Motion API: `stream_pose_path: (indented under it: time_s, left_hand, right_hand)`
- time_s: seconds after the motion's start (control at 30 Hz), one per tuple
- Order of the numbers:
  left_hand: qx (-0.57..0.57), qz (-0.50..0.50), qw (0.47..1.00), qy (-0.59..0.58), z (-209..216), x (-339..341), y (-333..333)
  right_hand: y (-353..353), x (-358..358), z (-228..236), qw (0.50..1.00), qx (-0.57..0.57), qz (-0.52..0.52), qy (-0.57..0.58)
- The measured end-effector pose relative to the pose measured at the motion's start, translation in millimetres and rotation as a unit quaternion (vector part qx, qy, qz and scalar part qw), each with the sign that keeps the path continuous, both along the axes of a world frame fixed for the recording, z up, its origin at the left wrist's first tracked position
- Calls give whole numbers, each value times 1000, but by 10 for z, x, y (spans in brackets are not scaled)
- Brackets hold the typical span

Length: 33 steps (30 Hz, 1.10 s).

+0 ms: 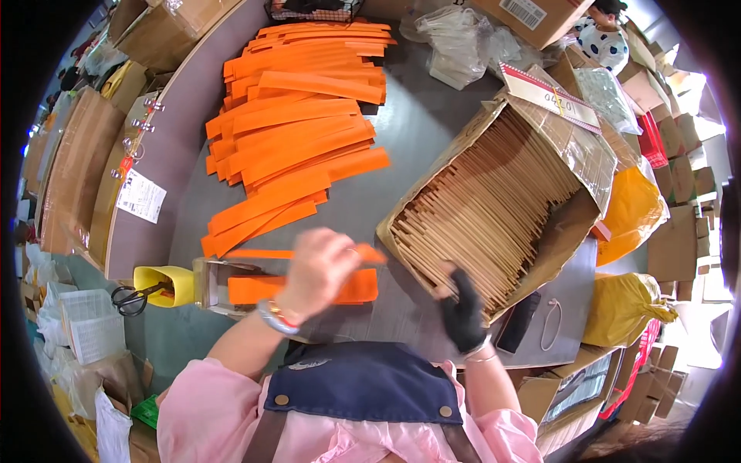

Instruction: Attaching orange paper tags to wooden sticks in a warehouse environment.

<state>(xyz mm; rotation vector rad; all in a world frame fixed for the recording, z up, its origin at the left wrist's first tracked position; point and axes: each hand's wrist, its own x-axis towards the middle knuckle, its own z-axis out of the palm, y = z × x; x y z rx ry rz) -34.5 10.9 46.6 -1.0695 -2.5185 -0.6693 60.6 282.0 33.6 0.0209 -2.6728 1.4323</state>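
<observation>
Head view shows a grey, smooth-topped table [421, 147] with a long, uneven pile of flat orange strips [301, 139], matt and straight-edged, fanned over one another. Nearer the person, a neat stack of orange strips [356, 286] lies partly inside a small, open-topped tray [203, 284]. To the right, an open brown cardboard box [567, 255], wrapped in shiny clear tape, holds densely packed thin, pale wooden sticks [475, 208].

The bare left hand [316, 266], with bracelets at the wrist, is over a single orange strip [258, 253] just beyond the neat stack. Its fingers curl inward, but motion blur makes it impossible to tell whether they grip the strip. The right hand [461, 312], in a black glove with bare fingertips, is at the near wall of the box; its fingers are bent and blurred, and whether they close on a stick cannot be told.

The left hand and forearm cover part of the single strip and the neat stack; the lower layers of the pile are hidden. A white printed sheet [141, 196] on the side panel is too small to read. A red-edged white card [549, 99] on the box flap bears large handwritten marks, and a carton [532, 17], cut off by the upper edge, carries a barcode label.
</observation>
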Motion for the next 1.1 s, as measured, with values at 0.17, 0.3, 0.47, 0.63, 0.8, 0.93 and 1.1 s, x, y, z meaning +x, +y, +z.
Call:
stream_pose_path:
  time_s: [0.17, 0.3, 0.47, 0.63, 0.8, 0.93, 1.1]
  left_hand:
    - [10, 27, 981, -193, -411, 281, -155]
    - [82, 12, 974, -211, -530, 288, -140]
    - [108, 20, 963, -247, -641, 282, -165]
    - [125, 49, 971, -198, -646, 283, -96]
    - [145, 39, 960, -238, -539, 301, -126]
    - [137, -14, 952, -275, -669, 292, -225]
    - [172, -48, 948, -263, -688, 263, -249]
  right_hand:
    - [506, -117, -135, 946, 303, -93, 65]
    - [584, -62, -272, 914, 402, -35, 49]
    - [537, -67, -314, 914, 404, -22, 37]
    - [587, -48, -368, 929, 364, -61, 11]
    - [424, 57, 148, 948, 318, 28, 3]
    - [295, 176, 269, 961, 268, 66, -22]
    - [275, 196, 279, 964, 252, 80, 11]
